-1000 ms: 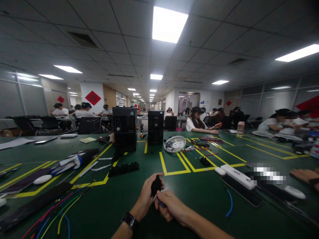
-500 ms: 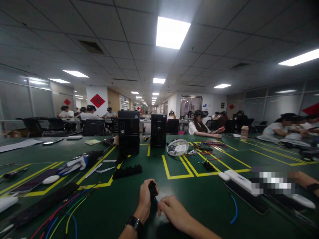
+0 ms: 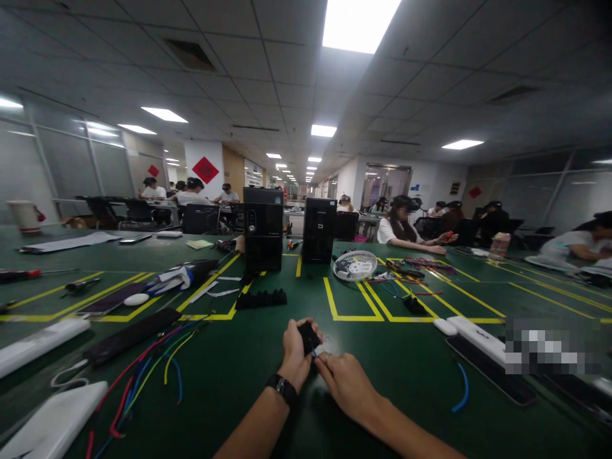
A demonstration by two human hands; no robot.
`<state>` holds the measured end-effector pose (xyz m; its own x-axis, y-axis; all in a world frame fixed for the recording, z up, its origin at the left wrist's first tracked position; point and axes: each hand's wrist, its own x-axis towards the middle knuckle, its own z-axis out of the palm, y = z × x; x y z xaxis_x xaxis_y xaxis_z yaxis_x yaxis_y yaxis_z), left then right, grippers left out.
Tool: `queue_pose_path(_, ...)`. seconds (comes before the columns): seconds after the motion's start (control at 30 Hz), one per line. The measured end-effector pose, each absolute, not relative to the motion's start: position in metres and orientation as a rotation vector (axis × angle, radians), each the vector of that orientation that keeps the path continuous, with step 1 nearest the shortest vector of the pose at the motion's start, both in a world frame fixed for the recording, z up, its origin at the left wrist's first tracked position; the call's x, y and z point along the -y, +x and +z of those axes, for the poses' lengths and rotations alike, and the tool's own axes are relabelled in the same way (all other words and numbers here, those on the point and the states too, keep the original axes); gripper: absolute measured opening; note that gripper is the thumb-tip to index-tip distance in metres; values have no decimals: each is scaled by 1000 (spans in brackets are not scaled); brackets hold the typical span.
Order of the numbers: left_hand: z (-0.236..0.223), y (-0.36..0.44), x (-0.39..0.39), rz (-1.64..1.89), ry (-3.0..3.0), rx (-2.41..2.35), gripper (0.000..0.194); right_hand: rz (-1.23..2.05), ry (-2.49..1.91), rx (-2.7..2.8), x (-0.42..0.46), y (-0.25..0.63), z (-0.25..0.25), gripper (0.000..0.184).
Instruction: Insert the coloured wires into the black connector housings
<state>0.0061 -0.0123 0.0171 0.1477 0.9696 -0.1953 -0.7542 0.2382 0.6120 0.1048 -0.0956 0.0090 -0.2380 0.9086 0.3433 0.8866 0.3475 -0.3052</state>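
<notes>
My left hand [image 3: 292, 356], with a dark watch at its wrist, is closed around a small black block [image 3: 307, 336] above the green table. Beside it my right hand [image 3: 348, 381] pinches a thin blue wire [image 3: 314, 352], whose tip points at the block's near side. Whether the wire enters the block cannot be made out. Beyond my hands lies a black toothed strip [image 3: 261, 299]. A bundle of coloured wires [image 3: 138, 376] spreads out on the left, and a short blue wire piece [image 3: 461, 387] lies on the right.
Two black towers [image 3: 262, 231] stand near the table's far side, with a white basket [image 3: 354, 265] to their right. White power banks [image 3: 480, 340] and a dark phone lie at right. Power strips [image 3: 43, 344], a glove and tools are at left. A person sits across the table.
The view has tilted down and turned left. My left hand has turned so that more of the black block shows, and my right hand with the blue wire stays close to it.
</notes>
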Motion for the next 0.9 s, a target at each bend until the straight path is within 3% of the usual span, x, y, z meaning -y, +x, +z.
queue_pose_path(0.3,3,9,6,1434,680,-721,21,149,-1642,2089,100,83,7,34)
queue_pose_path(0.53,23,-2,9,1274,679,-543,28,297,-1472,2077,97,101,20,35)
queue_pose_path(0.8,32,-16,14,1424,1225,-628,19,347,-1461,1926,101,98,32,43)
queue_pose_path(0.9,35,-11,16,1452,1166,-554,20,302,-1455,1871,103,100,34,46)
